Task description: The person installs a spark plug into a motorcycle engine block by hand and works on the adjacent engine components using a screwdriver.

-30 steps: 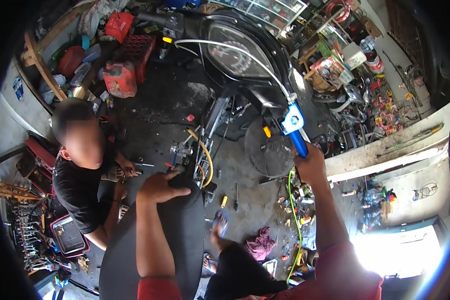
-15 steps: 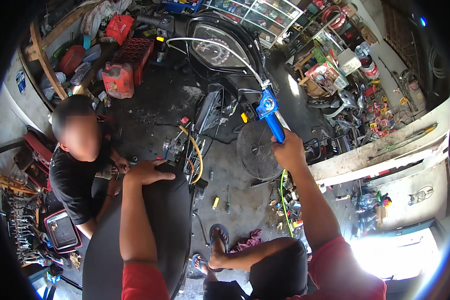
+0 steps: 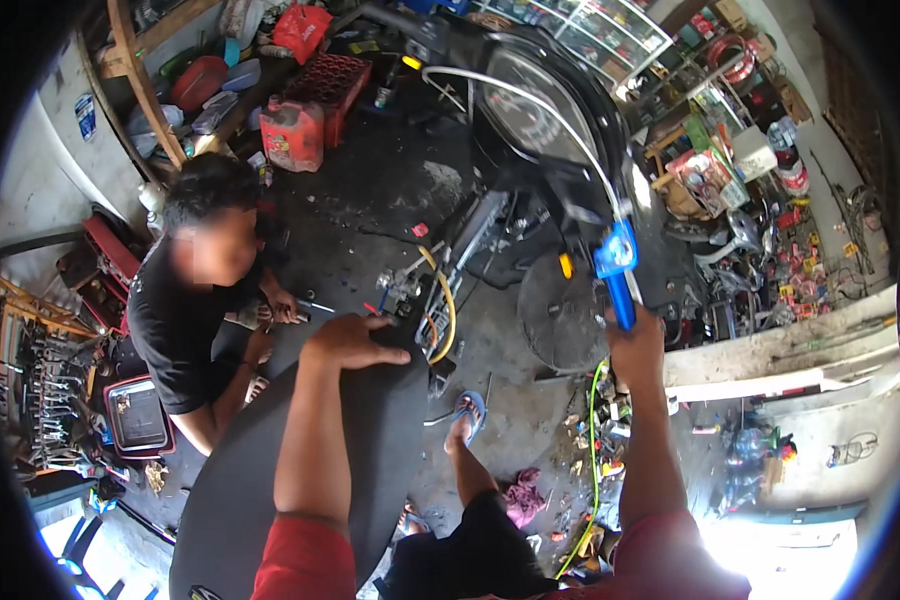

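Observation:
My right hand (image 3: 635, 345) is closed round a blue throttle grip (image 3: 618, 295) on the handlebar of a motorcycle. A pale cable curves from the blue housing across the black instrument cluster (image 3: 535, 108). My left hand (image 3: 355, 343) rests on the front end of the long black seat (image 3: 380, 440), thumb stretched to the right and fingers forward, holding nothing. Just beyond it, the bike's open frame shows a metal engine part (image 3: 402, 283) and a yellowish hose (image 3: 451, 310).
A person in black (image 3: 185, 310) crouches left of the seat, holding a slim metal tool (image 3: 317, 305). A round fan (image 3: 565, 320) stands beyond my right hand. A green hose (image 3: 597, 450) and purple cloth (image 3: 523, 497) lie on the floor. Red containers (image 3: 292, 137) stand at the back left.
The whole view has swung, so the bike and both my hands sit farther right. My foot has moved forward on the floor. The crouching person's tool now shows beyond the hand.

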`<action>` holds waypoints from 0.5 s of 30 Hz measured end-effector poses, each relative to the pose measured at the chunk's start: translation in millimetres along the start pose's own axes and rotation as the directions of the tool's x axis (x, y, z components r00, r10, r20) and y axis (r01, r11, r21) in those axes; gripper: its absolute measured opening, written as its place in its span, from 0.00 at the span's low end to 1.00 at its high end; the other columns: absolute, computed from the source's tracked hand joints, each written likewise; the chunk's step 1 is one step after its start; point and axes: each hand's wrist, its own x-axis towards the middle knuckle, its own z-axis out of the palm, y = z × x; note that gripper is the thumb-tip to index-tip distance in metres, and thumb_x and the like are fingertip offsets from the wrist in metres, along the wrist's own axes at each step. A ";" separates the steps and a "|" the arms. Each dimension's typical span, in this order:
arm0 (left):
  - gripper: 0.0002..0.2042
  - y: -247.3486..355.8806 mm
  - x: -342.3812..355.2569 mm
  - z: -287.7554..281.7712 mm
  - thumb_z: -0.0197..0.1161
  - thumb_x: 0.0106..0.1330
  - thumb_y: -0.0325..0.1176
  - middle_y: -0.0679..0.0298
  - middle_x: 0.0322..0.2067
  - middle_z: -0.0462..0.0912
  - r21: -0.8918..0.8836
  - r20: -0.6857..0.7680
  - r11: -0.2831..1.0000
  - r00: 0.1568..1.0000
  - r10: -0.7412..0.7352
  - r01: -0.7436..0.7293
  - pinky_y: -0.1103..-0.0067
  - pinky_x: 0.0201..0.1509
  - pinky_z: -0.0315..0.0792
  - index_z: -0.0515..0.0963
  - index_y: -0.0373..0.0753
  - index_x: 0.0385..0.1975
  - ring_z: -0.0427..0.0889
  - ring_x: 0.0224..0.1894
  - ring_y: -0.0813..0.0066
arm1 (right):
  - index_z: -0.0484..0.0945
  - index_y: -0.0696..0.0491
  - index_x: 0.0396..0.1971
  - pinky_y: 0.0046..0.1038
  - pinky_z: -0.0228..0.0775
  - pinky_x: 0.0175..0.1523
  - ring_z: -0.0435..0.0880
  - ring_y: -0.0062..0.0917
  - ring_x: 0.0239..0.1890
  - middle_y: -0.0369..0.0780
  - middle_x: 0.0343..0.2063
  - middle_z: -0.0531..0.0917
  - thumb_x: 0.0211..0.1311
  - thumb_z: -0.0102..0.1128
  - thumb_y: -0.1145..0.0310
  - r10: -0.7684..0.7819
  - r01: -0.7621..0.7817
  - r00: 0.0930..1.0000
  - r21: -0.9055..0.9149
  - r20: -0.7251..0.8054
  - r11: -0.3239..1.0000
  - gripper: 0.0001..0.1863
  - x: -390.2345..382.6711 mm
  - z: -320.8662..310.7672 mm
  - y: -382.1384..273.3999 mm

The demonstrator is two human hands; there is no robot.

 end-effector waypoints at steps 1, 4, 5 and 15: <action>0.49 -1.0 -0.4 -3.9 0.69 0.44 0.72 0.48 0.66 0.73 -0.029 -0.009 0.999 1.000 -0.021 0.021 0.66 0.71 0.65 0.72 0.50 0.68 0.71 0.68 0.50 | 0.83 0.56 0.36 0.35 0.75 0.41 0.88 0.39 0.33 0.48 0.28 0.86 0.48 0.60 0.73 0.010 -0.009 1.000 -0.027 0.013 1.000 0.13 7.9 3.4 -7.4; 0.48 -9.0 5.0 -10.7 0.71 0.45 0.70 0.49 0.66 0.73 -0.040 -0.027 0.999 1.000 -0.016 0.015 0.68 0.72 0.64 0.74 0.48 0.67 0.71 0.69 0.51 | 0.83 0.55 0.36 0.37 0.76 0.43 0.88 0.42 0.36 0.48 0.31 0.87 0.49 0.61 0.73 0.012 -0.011 1.000 -0.059 0.023 0.998 0.12 15.2 10.6 -16.6; 0.49 -8.1 3.1 -17.1 0.70 0.45 0.71 0.49 0.66 0.73 -0.004 -0.039 1.000 0.999 -0.001 0.001 0.69 0.72 0.63 0.73 0.47 0.67 0.70 0.69 0.51 | 0.83 0.55 0.36 0.37 0.76 0.44 0.87 0.43 0.37 0.49 0.32 0.87 0.50 0.61 0.73 -0.004 0.005 1.000 -0.067 0.018 0.998 0.12 21.7 7.8 -20.5; 0.51 -2.5 4.9 -15.1 0.67 0.48 0.73 0.49 0.66 0.73 0.035 -0.006 0.999 1.000 -0.017 0.018 0.69 0.72 0.63 0.68 0.46 0.70 0.70 0.69 0.49 | 0.84 0.56 0.38 0.33 0.74 0.36 0.86 0.34 0.27 0.46 0.24 0.85 0.52 0.60 0.71 -0.011 0.013 0.999 -0.081 0.032 0.997 0.13 23.3 11.8 -18.7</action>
